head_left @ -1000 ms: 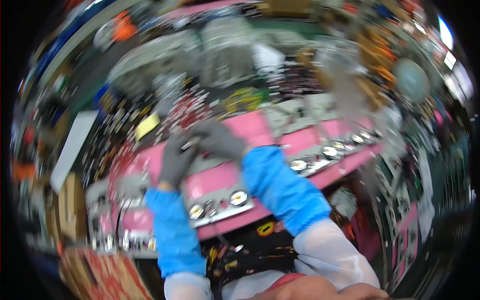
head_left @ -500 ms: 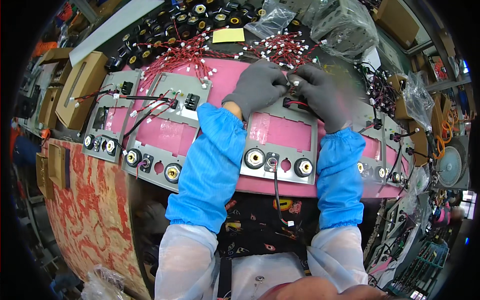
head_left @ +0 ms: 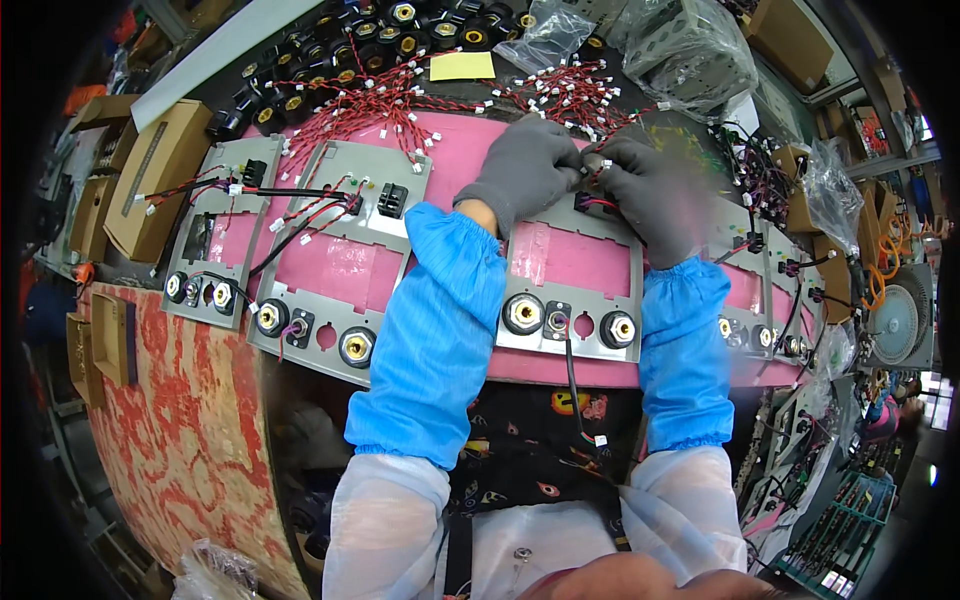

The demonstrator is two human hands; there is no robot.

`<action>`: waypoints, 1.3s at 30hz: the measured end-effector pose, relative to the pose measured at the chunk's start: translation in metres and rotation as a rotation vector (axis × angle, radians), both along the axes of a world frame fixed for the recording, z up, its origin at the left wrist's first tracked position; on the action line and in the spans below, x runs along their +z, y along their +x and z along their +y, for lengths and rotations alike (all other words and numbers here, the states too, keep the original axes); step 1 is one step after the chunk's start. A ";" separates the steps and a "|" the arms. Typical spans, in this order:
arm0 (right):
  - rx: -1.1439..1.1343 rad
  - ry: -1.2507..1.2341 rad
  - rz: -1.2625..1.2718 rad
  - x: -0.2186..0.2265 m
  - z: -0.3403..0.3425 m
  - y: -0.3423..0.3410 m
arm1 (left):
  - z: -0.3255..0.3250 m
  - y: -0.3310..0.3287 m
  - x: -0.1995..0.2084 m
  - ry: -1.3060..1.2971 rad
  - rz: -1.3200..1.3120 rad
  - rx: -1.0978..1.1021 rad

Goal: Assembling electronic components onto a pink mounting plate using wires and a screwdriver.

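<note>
My grey-gloved left hand (head_left: 527, 168) and right hand (head_left: 645, 195) meet at the far edge of a grey metal panel (head_left: 512, 352). Both have their fingers closed. Between the fingertips, a short piece of red twisted wire lead (head_left: 604, 166) with a white connector shows, seemingly in my right hand's pinch. What my left fingers hold is hidden. The panel has a rectangular cutout, two round brass-centred fittings (head_left: 523, 313) and a small socket between them. From the socket a black cable (head_left: 574, 385) hangs over the table's near edge. Below my right fingers sits a black connector (head_left: 586, 202) with red wires.
More wired panels stand left (head_left: 330, 250) and right (head_left: 745, 300) on a pink mat (head_left: 460, 135). Behind lie red twisted leads (head_left: 350, 125), a yellow paper (head_left: 462, 66), black round fittings (head_left: 405, 45) and plastic-wrapped metal boxes (head_left: 690, 50). Cardboard boxes (head_left: 155, 185) stand at left.
The view has shifted slightly, so the panels appear a little further right. Both hands stay together at the panel's far edge, with a small shift of the fingertips and the wire lead.
</note>
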State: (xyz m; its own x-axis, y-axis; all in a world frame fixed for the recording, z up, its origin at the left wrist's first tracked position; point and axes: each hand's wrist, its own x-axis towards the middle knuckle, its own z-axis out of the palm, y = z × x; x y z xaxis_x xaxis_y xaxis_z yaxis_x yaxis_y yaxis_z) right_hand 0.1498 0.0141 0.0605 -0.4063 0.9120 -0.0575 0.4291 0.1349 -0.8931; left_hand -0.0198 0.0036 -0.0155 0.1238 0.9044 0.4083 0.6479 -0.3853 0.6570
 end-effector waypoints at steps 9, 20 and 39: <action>0.230 0.293 -0.046 -0.023 0.024 0.021 | -0.006 0.003 0.004 -0.009 -0.018 0.026; 0.269 0.446 -0.094 -0.036 0.029 0.010 | -0.007 -0.015 0.006 -0.006 -0.042 -0.133; 0.251 0.497 0.063 -0.025 0.023 0.011 | 0.003 -0.012 -0.006 -0.147 -0.208 -0.119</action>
